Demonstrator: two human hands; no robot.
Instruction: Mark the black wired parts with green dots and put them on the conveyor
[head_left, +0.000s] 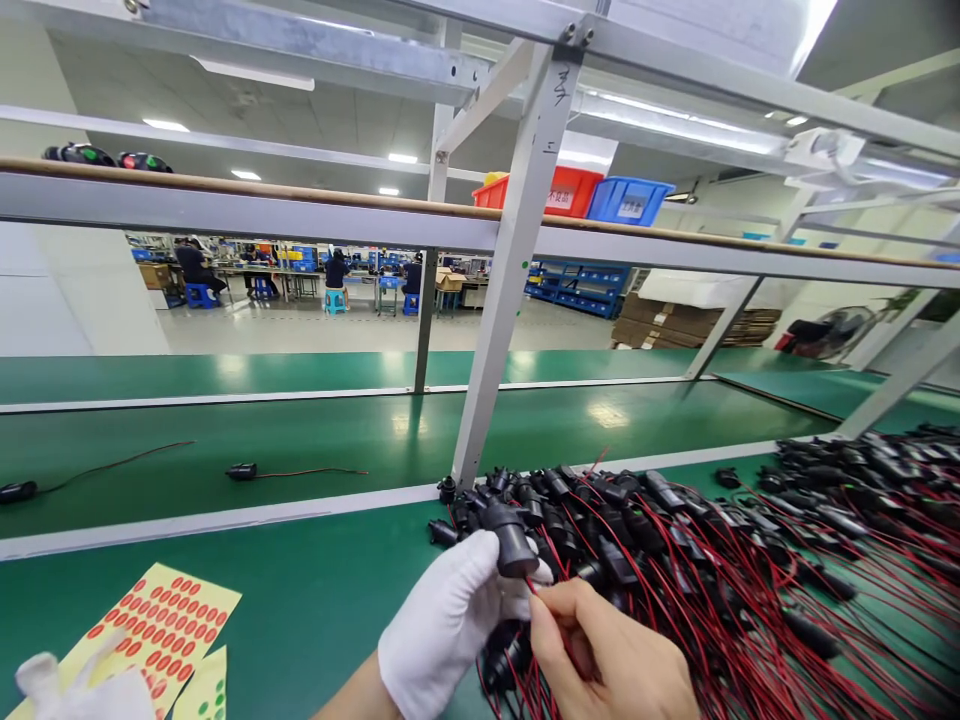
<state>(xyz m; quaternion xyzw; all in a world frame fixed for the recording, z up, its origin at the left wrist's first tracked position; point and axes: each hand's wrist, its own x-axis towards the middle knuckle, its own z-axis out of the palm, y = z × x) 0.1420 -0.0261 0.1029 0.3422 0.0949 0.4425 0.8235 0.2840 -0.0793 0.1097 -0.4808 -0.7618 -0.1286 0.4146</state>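
Observation:
My left hand (450, 610), in a white glove, is wrapped round a black cylindrical part (514, 545) with a wider collar at its far end. Red wire comes out of the part's near end. My bare right hand (607, 650) pinches this wire (533, 588) between thumb and forefinger, close to the part. Beneath and beyond both hands lies a large heap of similar black parts (619, 560), their red and black wires trailing toward the lower right. A few of them sit close against my left hand.
At lower left are a sheet of red oval stickers (169, 625), a smaller sheet with green dots (206, 690) and a white glove (90, 690). Two wired parts lie on the green belt (315, 430). A metal post (502, 290) rises ahead; red (570, 190) and blue (630, 200) bins stand on the shelf.

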